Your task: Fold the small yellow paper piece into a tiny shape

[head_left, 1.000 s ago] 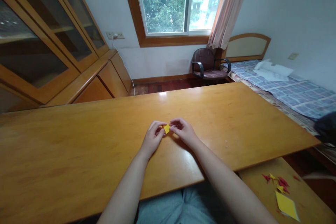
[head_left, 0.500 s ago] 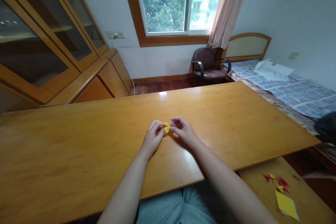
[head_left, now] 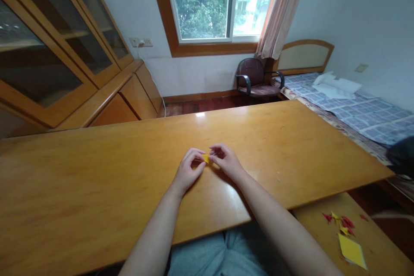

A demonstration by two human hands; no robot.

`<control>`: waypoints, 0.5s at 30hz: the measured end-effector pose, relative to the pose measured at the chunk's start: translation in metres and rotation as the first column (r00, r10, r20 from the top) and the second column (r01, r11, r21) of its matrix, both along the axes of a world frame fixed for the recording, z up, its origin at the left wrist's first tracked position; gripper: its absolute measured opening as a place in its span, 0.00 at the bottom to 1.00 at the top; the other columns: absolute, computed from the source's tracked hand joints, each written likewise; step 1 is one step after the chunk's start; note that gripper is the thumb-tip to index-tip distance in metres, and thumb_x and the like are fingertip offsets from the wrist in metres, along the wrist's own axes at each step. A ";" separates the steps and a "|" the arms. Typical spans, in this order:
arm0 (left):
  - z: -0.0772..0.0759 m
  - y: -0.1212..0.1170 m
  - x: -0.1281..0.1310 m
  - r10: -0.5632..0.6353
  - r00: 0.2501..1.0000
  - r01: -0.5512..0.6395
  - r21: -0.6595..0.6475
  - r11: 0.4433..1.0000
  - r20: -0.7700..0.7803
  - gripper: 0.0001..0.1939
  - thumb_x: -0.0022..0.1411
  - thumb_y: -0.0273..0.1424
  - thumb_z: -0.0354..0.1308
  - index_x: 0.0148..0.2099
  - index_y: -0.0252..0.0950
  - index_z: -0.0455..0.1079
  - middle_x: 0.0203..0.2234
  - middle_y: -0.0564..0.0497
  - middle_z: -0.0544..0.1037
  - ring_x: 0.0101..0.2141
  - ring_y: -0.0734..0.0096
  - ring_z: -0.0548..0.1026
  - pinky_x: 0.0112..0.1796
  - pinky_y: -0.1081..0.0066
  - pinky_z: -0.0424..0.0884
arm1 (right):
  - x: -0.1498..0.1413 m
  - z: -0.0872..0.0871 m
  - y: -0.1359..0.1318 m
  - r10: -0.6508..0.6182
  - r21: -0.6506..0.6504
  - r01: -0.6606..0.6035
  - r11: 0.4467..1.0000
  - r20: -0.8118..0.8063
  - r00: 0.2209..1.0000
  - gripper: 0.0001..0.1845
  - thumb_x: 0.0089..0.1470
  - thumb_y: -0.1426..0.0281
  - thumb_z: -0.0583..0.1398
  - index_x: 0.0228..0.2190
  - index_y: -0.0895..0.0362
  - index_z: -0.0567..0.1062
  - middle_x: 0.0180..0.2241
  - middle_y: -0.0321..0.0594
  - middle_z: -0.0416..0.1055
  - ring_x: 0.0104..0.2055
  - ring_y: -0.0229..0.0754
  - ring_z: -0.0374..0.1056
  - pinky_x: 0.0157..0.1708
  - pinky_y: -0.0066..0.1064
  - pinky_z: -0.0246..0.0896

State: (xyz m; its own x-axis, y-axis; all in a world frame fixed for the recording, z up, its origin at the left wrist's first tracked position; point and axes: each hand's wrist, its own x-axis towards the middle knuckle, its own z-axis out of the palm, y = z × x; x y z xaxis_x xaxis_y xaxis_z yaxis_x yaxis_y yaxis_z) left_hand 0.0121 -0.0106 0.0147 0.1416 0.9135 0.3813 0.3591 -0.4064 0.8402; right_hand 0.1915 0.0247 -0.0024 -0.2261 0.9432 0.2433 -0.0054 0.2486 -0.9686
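A small folded piece of yellow paper [head_left: 206,158] is held between my two hands, just above the wooden table [head_left: 106,189]. My left hand [head_left: 190,167] pinches it from the left with thumb and fingers. From the right, my right hand [head_left: 225,159] grips its other edge with thumb and forefinger, the remaining fingers curled. The fingertips cover part of the paper, so its full folded shape is hidden.
On a lower wooden surface [head_left: 318,224] at the right lie several red and yellow folded paper pieces [head_left: 344,223] and a stack of square yellow paper [head_left: 352,251]. Beyond the table stand an armchair [head_left: 254,77], a bed [head_left: 371,112] and a glass-doored cabinet [head_left: 100,90].
The yellow paper has turned between my fingers and now shows a smaller, flatter face. My left thumb has moved up and right along its lower edge. The right hand barely moved.
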 end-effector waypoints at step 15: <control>-0.001 0.001 -0.002 0.022 0.998 -0.022 -0.001 1.000 -0.050 0.03 0.62 0.31 0.60 0.34 0.38 0.72 0.33 0.50 0.75 0.37 0.68 0.74 0.41 0.68 0.70 | 0.002 0.001 0.004 -0.028 -0.120 0.016 0.993 -0.099 0.995 0.12 0.47 0.67 0.67 0.36 0.55 0.77 0.32 0.37 0.74 0.36 0.39 0.70 0.41 0.33 0.65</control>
State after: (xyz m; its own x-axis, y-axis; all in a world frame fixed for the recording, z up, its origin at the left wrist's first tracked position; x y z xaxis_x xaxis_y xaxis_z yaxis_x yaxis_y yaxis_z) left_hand 0.0101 -0.0100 0.0138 0.1405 0.9172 0.3729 0.4097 -0.3967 0.8214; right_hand 0.1932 0.0284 -0.0013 -0.1846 0.9714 0.1497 -0.1001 0.1329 -0.9861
